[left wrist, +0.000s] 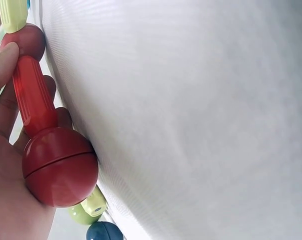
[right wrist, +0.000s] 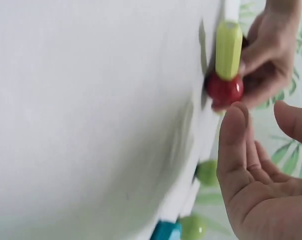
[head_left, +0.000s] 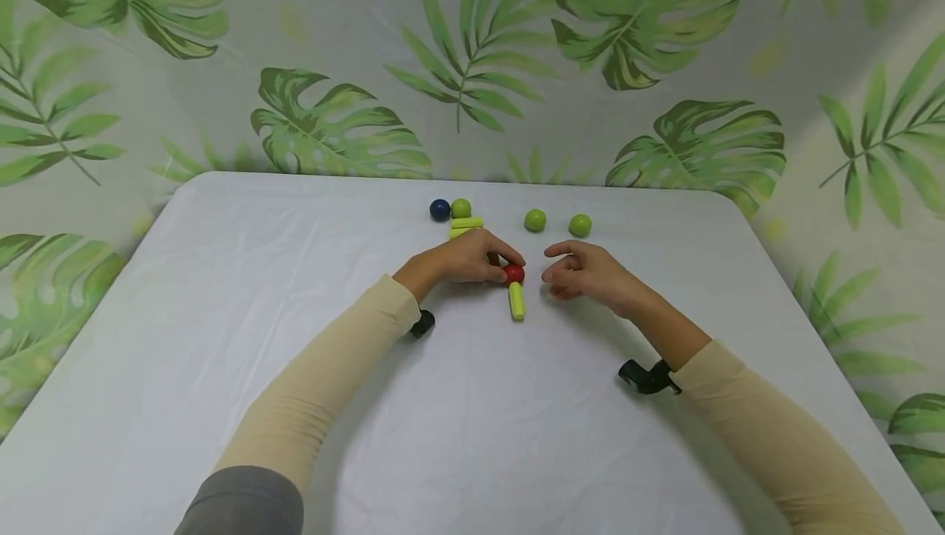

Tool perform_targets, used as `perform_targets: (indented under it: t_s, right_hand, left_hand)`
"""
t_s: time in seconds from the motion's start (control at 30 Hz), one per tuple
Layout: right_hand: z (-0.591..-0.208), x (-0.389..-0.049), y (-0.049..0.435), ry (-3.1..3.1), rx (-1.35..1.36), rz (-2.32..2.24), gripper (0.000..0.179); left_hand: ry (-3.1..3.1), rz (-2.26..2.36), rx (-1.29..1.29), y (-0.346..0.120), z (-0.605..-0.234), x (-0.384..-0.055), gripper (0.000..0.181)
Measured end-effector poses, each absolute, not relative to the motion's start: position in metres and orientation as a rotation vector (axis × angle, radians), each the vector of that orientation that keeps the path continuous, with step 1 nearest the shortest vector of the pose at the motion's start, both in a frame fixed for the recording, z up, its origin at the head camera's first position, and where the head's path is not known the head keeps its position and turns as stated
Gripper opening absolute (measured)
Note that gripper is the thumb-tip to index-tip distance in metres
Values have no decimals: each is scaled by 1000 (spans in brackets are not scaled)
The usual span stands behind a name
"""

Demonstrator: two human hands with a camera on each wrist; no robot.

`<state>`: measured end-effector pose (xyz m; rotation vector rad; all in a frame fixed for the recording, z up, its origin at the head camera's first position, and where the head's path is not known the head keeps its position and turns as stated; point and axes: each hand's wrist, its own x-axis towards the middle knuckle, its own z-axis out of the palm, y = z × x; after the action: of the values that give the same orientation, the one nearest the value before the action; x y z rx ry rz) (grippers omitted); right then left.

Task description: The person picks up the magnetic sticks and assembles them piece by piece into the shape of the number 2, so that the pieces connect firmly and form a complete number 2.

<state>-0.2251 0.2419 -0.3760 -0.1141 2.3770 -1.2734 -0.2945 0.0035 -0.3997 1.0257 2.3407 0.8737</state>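
Observation:
My left hand [head_left: 465, 258] grips a toy joined from balls and rods. Its thumb and fingers pinch a red ball [head_left: 513, 274] at one end of a ridged red rod [left wrist: 35, 92]. A larger-looking red ball [left wrist: 61, 167] at the rod's other end lies by the palm in the left wrist view. From the pinched ball a yellow-green rod [head_left: 517, 302] sticks out toward the near side of the table. To the right of that ball, my right hand [head_left: 586, 274] hovers apart from it, fingers loosely bent and holding nothing.
On the white table [head_left: 472, 436], beyond the hands, are a dark blue ball [head_left: 440, 209], a green ball [head_left: 461, 208] beside it, and yellow-green rods [head_left: 467, 223]. Two more green balls [head_left: 535, 220] stand farther right. A teal piece [right wrist: 166, 230] shows in the right wrist view.

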Motion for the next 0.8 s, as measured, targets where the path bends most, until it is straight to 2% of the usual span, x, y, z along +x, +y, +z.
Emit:
perform_targets:
  t_s: [0.3, 0.5, 0.8]
  right_hand:
    - [-365, -251, 279, 2654, -195, -1197, 46]
    - [-365, -269, 294, 2895, -273, -908, 36]
    - [-372, -292, 304, 2922, -295, -717, 45]
  left_hand:
    - [2329, 900, 993, 3, -401, -294, 36]
    - [2345, 887, 1002, 3, -402, -295, 36]
    - [2343, 874, 1000, 3, -401, -295, 37]
